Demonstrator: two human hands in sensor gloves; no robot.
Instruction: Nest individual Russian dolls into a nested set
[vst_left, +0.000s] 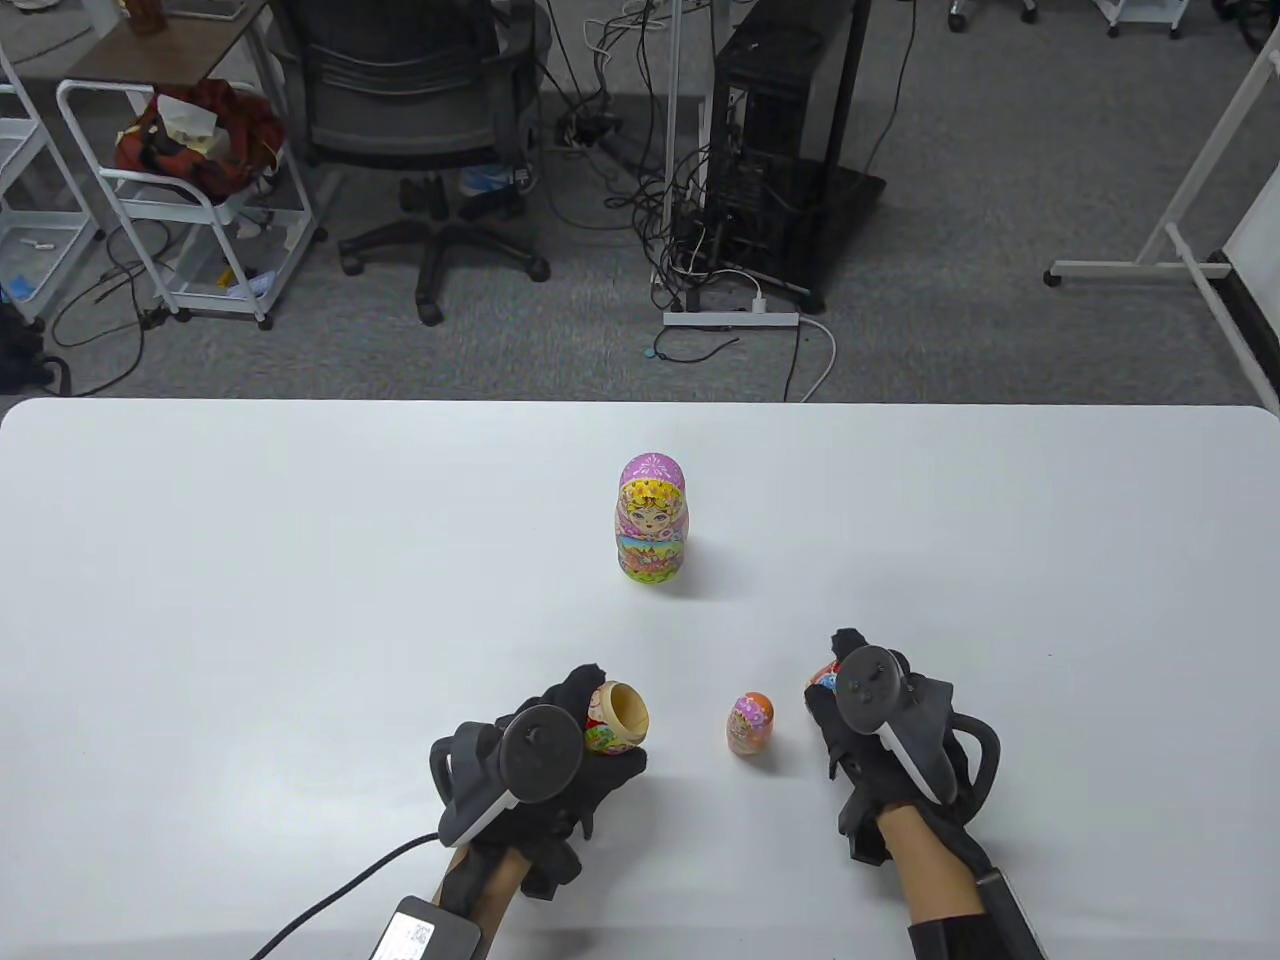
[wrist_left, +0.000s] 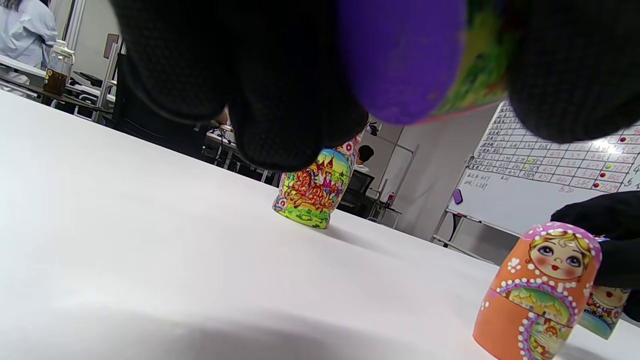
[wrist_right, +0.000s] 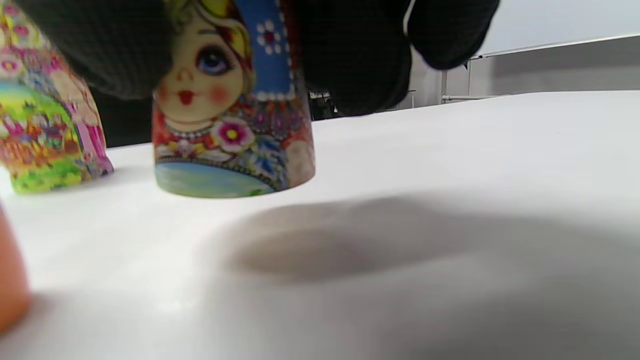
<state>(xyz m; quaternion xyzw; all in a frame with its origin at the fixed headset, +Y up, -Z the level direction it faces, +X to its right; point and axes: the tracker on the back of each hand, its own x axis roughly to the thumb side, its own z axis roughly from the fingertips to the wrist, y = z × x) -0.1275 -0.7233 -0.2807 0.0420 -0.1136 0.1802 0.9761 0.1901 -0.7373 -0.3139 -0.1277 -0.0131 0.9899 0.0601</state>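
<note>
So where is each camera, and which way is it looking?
Table view: high up, looking down over the white table and office floor; both gloved hands show, left hand holding an open doll half, right hand on another piece.
Left wrist view: low under the left hand, looking across the table at the tall pink doll and small orange doll; gloved fingers hang above.
Right wrist view: just above the table, facing the blue-scarf doll top; fingers above.
Shared: all three see the tall pink doll.
</note>
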